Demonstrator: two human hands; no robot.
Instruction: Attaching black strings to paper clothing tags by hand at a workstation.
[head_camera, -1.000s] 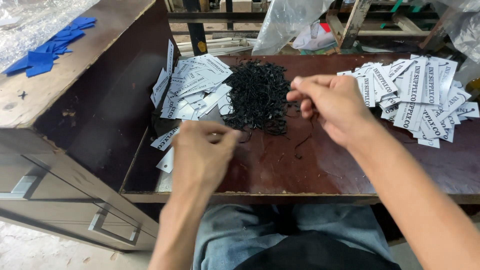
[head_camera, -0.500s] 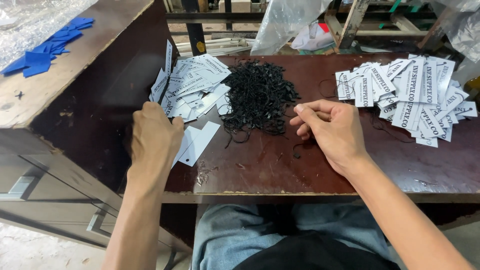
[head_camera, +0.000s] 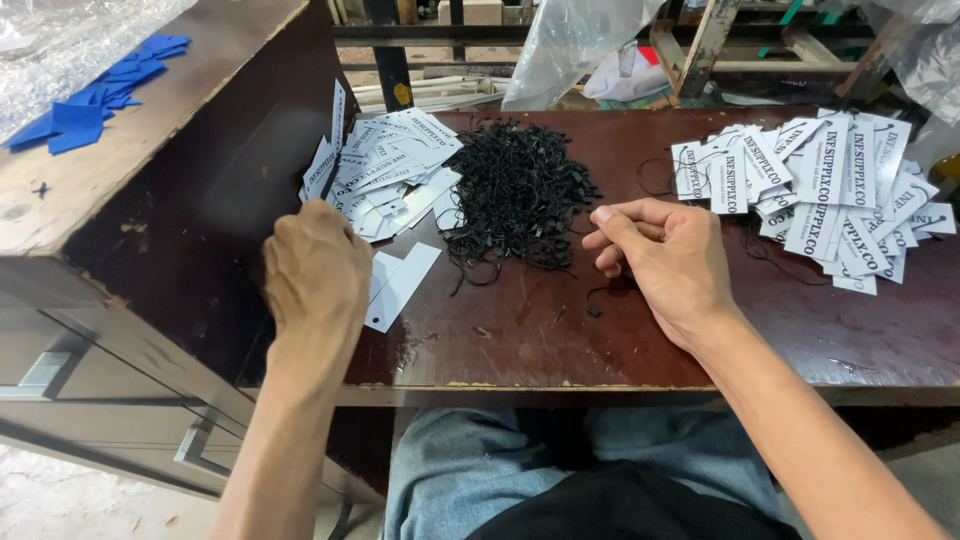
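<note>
**Hands at the tag bench: left on a white tag, right closed on a black cord**

Your left hand (head_camera: 316, 270) lies knuckles up at the near left of the dark wooden table (head_camera: 560, 340), fingers curled downward onto a white paper tag (head_camera: 402, 285). The tag lies flat, sticking out to the right from beneath the hand. Whether the fingertips pinch the tag or merely press on it cannot be told, as the back of the hand hides them. The forearm runs straight up from the bottom edge of the view.

Your right hand (head_camera: 665, 262) rests near the table's centre, thumb side up, fingers loosely folded with the thumb laid over the forefinger. A thin black cord (head_camera: 603, 293) trails out below the fingers and ends on the tabletop just beside the hand; the fingers appear closed on it. The right forearm comes in diagonally from the lower right.

Between and behind the two hands sits a heap of black cords (head_camera: 520, 190), its loose ends straggling toward you. To its left, touching it, is a fanned pile of white tags (head_camera: 385, 165); the tag under your left hand lies at that pile's near edge. A second spread of printed white tags (head_camera: 820, 190) occupies the right end of the table, well apart from the right hand.

On the raised surface at your far left lie blue fabric pieces (head_camera: 100, 95).
</note>
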